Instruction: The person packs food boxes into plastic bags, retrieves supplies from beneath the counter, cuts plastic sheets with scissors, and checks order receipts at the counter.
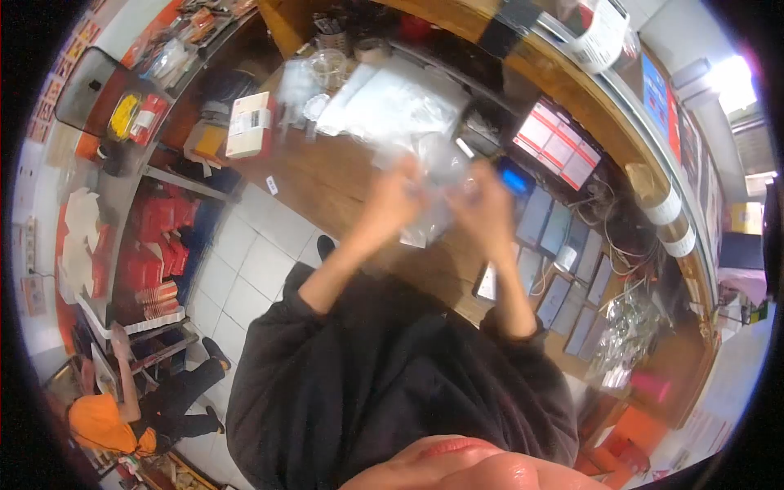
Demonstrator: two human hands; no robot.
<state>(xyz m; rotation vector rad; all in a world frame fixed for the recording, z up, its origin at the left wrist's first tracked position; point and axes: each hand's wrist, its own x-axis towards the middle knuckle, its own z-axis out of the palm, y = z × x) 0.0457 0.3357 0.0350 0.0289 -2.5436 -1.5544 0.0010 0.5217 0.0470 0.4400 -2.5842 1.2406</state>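
Note:
Over the wooden table, both hands are at a clear plastic bag (433, 216), with motion blur over them. My left hand (398, 196) is at the bag's left side, its fingers bent toward it. On the other side my right hand (483, 204) has its fingers closed near the bag's edge. The blur hides the fingertips and anything small between them. Just beyond the hands lies a stack of clear plastic bags (396, 98). A device with a lit blue display (514, 180) is right of my right hand.
A white and red box (250, 125) stands at the table's left end. Several phones (555, 300) lie in rows on the right, beside cables and crumpled clear plastic (625, 339). A person in an orange top (102, 423) is at the lower left, by a shelf.

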